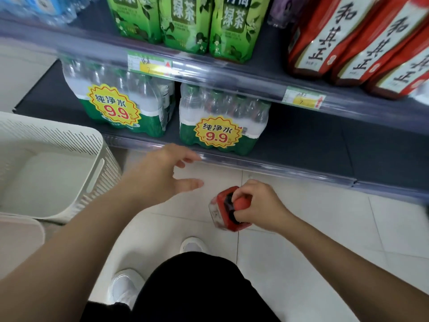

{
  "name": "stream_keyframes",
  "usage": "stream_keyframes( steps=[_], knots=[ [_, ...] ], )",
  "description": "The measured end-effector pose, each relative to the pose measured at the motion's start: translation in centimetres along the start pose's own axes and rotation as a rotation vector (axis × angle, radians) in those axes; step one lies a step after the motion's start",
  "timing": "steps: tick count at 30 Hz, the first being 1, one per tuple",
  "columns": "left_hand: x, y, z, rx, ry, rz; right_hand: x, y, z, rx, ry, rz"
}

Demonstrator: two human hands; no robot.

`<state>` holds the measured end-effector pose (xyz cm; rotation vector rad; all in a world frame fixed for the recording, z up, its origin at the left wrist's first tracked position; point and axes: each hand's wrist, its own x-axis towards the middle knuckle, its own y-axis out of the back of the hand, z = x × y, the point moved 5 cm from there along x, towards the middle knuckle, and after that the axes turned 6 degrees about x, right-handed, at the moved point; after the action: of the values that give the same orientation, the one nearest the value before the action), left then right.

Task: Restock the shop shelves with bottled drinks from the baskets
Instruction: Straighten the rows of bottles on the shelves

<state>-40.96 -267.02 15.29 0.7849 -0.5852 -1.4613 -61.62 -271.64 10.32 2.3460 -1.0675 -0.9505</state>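
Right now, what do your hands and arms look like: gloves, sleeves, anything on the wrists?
Both bare: left hand and right hand, no gloves or rings visible. Both forearms are uncovered as far as the frame shows: no sleeves, watch or bands.

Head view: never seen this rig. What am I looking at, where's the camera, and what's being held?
There is no machine here: a person is restocking a shop by hand. The single picture comes from a camera worn on the head, looking forward and down, so you see both arms, the legs and the shoes.

The right hand holds a red-labelled bottle by its cap end, above the tiled floor. The left hand is open and holds nothing, stretched toward the front edge of the lower shelf.

That shelf carries two water packs. The shelf above has green tea bottles and red and white bottles. A white basket stands on the left.
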Motion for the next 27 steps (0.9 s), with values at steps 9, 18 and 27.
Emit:
stream_keyframes(
  steps=[9,18,27],
  knots=[
    [0.7,1.2,3.6,-0.391,-0.214,0.117,-2.3,8.7,-17.0,0.085,0.353,0.131],
    [-0.3,6.9,1.9,-0.757,0.01,0.593,0.3,7.9,-24.4,0.313,0.51,0.169],
    [-0.8,11.0,1.0,-0.947,0.102,0.806,2.1,2.1,-21.3,0.315,0.456,0.008]
  ],
)
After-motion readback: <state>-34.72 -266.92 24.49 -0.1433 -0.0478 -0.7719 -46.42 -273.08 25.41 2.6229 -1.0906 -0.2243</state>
